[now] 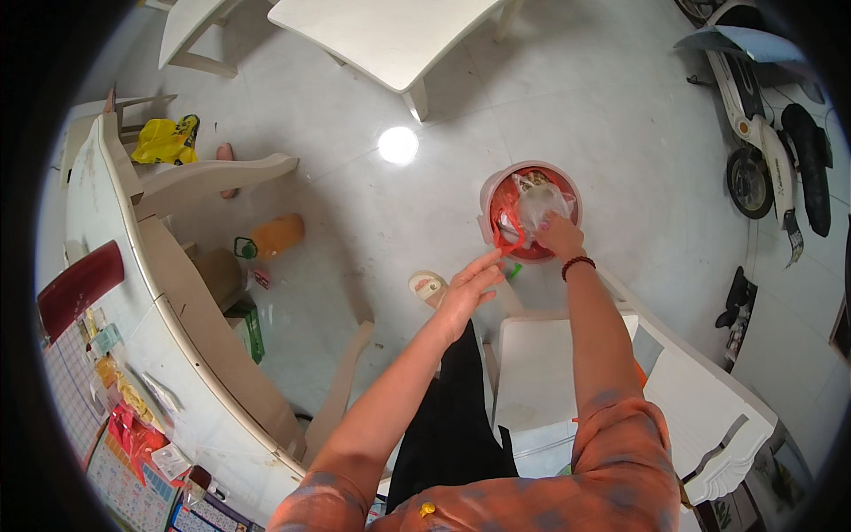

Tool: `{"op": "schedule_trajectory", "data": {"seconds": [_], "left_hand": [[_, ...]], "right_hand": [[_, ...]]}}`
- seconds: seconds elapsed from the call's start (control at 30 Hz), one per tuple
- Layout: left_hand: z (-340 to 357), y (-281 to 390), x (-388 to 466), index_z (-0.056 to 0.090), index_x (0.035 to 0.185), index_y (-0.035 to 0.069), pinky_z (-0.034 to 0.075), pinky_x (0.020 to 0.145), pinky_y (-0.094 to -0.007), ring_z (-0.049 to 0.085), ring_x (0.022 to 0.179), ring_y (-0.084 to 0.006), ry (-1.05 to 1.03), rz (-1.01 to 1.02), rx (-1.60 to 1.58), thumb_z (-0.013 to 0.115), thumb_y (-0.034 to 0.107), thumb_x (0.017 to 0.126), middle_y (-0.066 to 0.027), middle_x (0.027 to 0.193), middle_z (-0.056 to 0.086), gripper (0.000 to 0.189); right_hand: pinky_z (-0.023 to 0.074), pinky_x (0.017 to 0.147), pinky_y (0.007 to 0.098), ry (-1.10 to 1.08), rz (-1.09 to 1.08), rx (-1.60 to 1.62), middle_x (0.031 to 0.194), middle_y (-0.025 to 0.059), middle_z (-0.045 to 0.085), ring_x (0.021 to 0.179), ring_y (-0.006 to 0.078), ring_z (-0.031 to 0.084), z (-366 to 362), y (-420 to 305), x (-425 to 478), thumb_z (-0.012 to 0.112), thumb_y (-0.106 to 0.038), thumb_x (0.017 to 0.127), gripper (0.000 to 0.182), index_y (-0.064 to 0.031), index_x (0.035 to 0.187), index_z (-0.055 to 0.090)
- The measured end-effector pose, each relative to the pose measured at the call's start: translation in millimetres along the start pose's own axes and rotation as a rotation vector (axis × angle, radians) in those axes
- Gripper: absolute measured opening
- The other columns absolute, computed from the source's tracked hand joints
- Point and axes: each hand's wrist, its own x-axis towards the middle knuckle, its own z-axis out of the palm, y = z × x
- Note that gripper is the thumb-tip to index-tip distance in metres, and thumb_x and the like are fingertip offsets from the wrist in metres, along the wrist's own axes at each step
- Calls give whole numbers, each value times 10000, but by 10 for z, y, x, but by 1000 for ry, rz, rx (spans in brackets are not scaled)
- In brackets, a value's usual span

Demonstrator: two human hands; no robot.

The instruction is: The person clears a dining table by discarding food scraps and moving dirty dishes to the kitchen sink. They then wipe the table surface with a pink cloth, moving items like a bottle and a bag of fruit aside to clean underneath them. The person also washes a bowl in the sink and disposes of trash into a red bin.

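A pink plastic bin (574,193) stands on the floor in front of me, lined with a red plastic bag (504,209). Inside it lies a crumpled clear plastic bag (540,201), with something brown and speckled behind it. My right hand (560,234), a dark red bead bracelet on its wrist, reaches over the near rim with its fingers closed on the clear bag. Part of those fingers is hidden by the plastic. My left hand (473,286) is just outside the bin, fingertips touching a loop of the red bag; whether they pinch it is unclear.
A white chair (532,372) stands close under my right arm. On the left is a curved white table (193,392), with an orange-filled bottle (279,236) beneath. Ahead is another white table (379,33); a scooter (758,126) stands far right. A green scrap (516,270) lies by the bin.
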Motion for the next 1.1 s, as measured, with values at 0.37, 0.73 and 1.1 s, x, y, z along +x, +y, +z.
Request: {"op": "schedule_trajectory", "data": {"seconds": [0.37,0.73,1.1], "left_hand": [[121,184,-301,489,1320,97,434,948,-334,543,1118,-187,135,-27,-37,508,255,929,-86,1271,552,422],[59,248,-165,490,1310,69,462,876,-309,580,1007,-165,165,49,149,545,193,917,-97,1248,568,416],[61,-710,1641,319,1409,6,461,851,-285,599,944,-199,175,304,467,620,91,841,-161,1208,581,649]], "right_hand": [[518,733,421,158,34,146,926,161,681,866,333,659,-506,-134,-769,681,-532,698,727,-170,1292,472],[517,731,424,127,22,156,938,112,689,894,305,658,-526,-88,-689,667,-491,736,635,-206,1277,499],[521,742,414,241,-14,113,940,100,686,871,290,655,24,-139,150,633,-327,770,333,-140,1044,662]]}}
